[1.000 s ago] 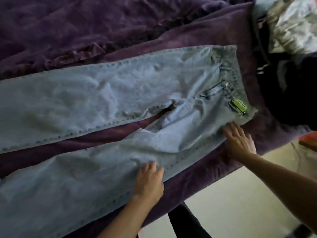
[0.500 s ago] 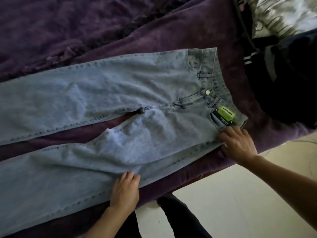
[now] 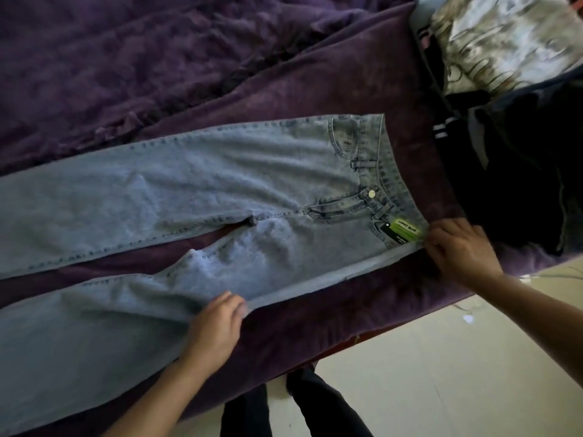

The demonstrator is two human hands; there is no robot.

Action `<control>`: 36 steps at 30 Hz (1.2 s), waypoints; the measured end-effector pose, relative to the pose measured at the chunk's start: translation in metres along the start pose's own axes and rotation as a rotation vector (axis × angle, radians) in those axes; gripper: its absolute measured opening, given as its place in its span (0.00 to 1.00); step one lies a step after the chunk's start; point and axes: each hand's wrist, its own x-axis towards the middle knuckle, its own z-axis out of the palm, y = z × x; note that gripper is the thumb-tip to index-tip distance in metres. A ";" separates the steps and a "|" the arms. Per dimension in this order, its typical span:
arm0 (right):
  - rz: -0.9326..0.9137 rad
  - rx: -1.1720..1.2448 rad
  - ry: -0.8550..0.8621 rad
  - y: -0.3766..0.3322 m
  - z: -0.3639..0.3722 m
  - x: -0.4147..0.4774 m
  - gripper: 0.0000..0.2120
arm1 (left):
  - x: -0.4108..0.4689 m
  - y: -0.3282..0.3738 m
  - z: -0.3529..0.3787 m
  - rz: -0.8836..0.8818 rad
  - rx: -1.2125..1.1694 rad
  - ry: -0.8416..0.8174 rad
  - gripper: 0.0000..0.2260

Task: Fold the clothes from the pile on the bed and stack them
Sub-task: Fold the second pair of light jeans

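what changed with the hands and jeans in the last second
Both hands went from lying flat on the jeans to gripping their near edge: the left hand at the thigh, the right hand at the waistband corner. That edge now looks slightly raised. The jeans stay spread on the blanket, legs apart.

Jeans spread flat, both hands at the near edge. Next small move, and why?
Probably lift the near leg and fold it over the far leg: left hand and right hand both grip the jeans at the near edge, and the legs lie apart, unfolded.
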 end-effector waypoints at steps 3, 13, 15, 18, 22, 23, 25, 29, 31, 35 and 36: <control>0.046 0.103 0.144 -0.011 -0.045 0.046 0.09 | 0.041 -0.002 -0.074 -0.016 -0.083 0.278 0.08; 0.163 0.140 0.102 -0.054 -0.068 0.255 0.13 | 0.237 -0.049 -0.187 -0.156 0.047 0.423 0.08; 0.198 0.118 0.058 -0.059 -0.050 0.279 0.15 | 0.266 -0.063 -0.179 -0.221 0.077 0.400 0.08; 0.290 0.078 -0.023 -0.059 -0.015 0.295 0.15 | 0.307 -0.080 -0.161 -0.287 0.097 0.398 0.08; 0.382 0.076 -0.025 -0.061 0.025 0.295 0.15 | 0.346 -0.095 -0.134 -0.381 0.073 0.386 0.08; 0.387 0.069 -0.025 -0.062 0.029 0.297 0.15 | 0.352 -0.099 -0.128 -0.423 0.070 0.391 0.08; 0.404 0.021 -0.059 -0.066 0.030 0.302 0.15 | 0.356 -0.100 -0.121 -0.475 0.078 0.402 0.08; 0.402 -0.113 -0.100 -0.082 0.010 0.305 0.15 | 0.325 -0.100 -0.131 -0.375 0.136 0.426 0.11; 0.308 -0.129 -0.008 -0.099 -0.004 0.300 0.18 | 0.286 -0.108 -0.142 -0.302 0.151 0.484 0.13; 0.019 0.030 0.132 -0.168 -0.025 0.267 0.23 | 0.178 -0.137 -0.154 -0.283 0.153 0.556 0.11; -0.037 0.063 0.117 -0.190 -0.027 0.257 0.23 | 0.147 -0.145 -0.153 -0.313 0.160 0.555 0.10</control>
